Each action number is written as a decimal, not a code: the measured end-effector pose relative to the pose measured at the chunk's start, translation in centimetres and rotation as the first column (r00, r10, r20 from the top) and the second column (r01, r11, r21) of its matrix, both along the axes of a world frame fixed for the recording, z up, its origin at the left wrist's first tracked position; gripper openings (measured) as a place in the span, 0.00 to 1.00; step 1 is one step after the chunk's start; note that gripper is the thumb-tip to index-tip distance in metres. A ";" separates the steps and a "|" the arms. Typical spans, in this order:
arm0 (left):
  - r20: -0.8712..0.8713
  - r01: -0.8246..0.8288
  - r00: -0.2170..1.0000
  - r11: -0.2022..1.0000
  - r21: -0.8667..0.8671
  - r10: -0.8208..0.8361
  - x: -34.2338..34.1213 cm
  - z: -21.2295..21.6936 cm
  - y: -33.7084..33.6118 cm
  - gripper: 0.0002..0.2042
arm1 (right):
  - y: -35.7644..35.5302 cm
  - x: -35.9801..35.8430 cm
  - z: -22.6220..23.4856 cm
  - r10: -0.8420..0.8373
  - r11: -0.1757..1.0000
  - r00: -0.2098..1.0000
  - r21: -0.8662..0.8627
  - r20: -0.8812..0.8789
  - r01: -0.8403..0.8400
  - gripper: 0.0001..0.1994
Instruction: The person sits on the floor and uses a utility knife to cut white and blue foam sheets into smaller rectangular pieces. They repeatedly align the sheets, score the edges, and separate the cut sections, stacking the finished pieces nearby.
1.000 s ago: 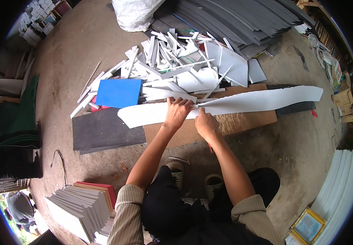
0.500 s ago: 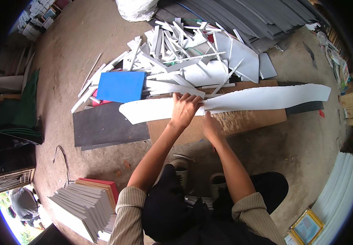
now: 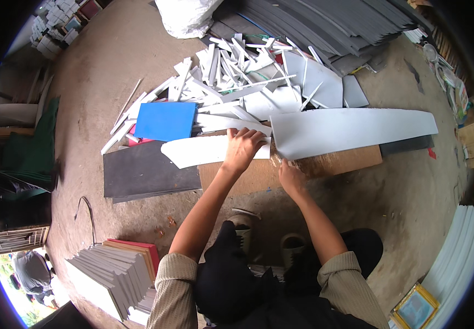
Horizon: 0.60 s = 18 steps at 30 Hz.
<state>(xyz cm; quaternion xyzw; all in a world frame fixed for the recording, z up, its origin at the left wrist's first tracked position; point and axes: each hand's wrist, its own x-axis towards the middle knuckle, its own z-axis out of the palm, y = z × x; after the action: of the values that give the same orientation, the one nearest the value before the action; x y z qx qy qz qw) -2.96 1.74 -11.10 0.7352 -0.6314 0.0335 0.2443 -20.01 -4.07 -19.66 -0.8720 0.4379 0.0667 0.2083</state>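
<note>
My left hand [image 3: 241, 148] lies on the right end of a white sheet piece [image 3: 193, 151], its fingers spread across it and pressing it to the brown board [image 3: 237, 178]. Just right of it, my right hand [image 3: 292, 176] is closed in a fist. A thin tip seems to show at its fingers, but what it grips is hidden. A longer white sheet piece [image 3: 357, 131] reaches to the right, its near left corner close above my right hand. A gap now parts the two white pieces. The board's surface is scuffed beside my right hand.
Beyond the board lies a heap of white offcuts [image 3: 215, 71] with a blue panel [image 3: 166, 121]. Dark sheets [image 3: 149, 170] extend left. Stacked grey panels [image 3: 105, 274] stand near left, a framed picture [image 3: 415, 307] near right. A person [image 3: 31, 274] is outside at far left.
The long white strip has parted at my hands. Its right piece has swung, its left end now raised away from the left piece. My right hand has moved slightly nearer and right.
</note>
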 end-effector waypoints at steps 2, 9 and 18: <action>-0.032 -0.003 0.999 1.000 0.029 0.004 0.4 1.5 0.8 0.08 | -1.1 -1.3 0.8 -0.030 0.999 0.998 -0.014 -0.053 0.029 0.16; -0.172 -0.170 0.975 0.970 -0.172 0.141 3.3 10.4 6.1 0.10 | -2.9 -3.1 1.6 -0.031 0.995 0.996 -0.095 0.081 0.038 0.14; -0.346 -0.320 0.914 0.903 -0.287 0.213 6.6 14.7 13.8 0.10 | -5.7 -3.1 -2.2 -0.105 0.903 0.982 -0.399 0.156 0.159 0.21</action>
<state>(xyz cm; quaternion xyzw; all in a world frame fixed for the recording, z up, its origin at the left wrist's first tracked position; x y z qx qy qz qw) 3.65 15.51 3.61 0.7587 -0.4628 0.0605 0.4545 -23.14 -9.81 -21.86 -0.8670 0.4857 -0.0978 0.0534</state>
